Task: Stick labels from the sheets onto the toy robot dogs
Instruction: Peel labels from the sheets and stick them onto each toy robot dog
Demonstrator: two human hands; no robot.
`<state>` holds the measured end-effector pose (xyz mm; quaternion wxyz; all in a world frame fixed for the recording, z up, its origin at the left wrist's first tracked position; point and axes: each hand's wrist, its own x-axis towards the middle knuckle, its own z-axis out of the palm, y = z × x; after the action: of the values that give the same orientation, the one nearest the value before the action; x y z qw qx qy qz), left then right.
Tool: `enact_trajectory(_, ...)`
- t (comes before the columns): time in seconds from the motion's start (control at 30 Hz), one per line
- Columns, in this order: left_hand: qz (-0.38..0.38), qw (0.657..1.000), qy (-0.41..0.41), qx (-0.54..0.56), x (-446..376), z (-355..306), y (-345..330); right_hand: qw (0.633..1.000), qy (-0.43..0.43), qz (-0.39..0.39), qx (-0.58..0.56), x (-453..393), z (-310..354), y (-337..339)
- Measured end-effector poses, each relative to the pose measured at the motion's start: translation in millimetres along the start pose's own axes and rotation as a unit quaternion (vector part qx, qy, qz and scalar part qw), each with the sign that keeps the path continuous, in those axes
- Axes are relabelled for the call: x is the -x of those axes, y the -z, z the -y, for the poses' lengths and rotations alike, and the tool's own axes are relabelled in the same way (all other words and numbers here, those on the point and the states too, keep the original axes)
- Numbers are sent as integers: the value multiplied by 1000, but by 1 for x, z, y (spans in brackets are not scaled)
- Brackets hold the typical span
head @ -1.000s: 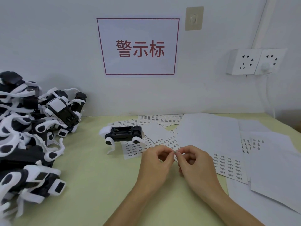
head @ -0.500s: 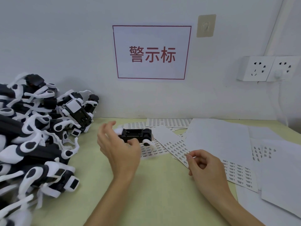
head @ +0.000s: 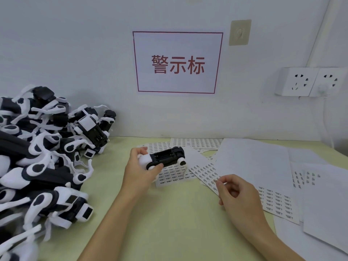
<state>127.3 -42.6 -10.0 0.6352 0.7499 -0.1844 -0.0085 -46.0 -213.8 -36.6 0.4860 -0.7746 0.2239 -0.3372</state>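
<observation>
A black-and-white toy robot dog (head: 167, 157) lies on its back over the label sheets, belly up. My left hand (head: 140, 168) grips its white front end, thumb by a front wheel. To the right, my right hand (head: 237, 193) hovers above a label sheet (head: 207, 173), its thumb and forefinger pinching a tiny label (head: 216, 179). Further label sheets (head: 195, 143) lie fanned out behind the dog.
A big heap of black-and-white robot dogs (head: 43, 157) fills the left side of the green table (head: 169, 223). Blank white sheets (head: 254, 159) cover the right side. A warning sign (head: 178, 62) and wall sockets (head: 308, 81) hang on the wall behind.
My left hand left the right hand, reached over to the lone dog and took hold of it. The right hand stayed near the sheet, still pinching the label.
</observation>
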Motion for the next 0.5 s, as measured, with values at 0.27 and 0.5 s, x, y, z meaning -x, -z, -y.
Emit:
enact_trajectory(0.27,49,898,212,382,8,-19,-14,1000,-1,3,-14,0,0,0)
enact_trajectory(0.5,42,858,257,442,17,-15,-40,1000,3,6,-12,0,1,-1)
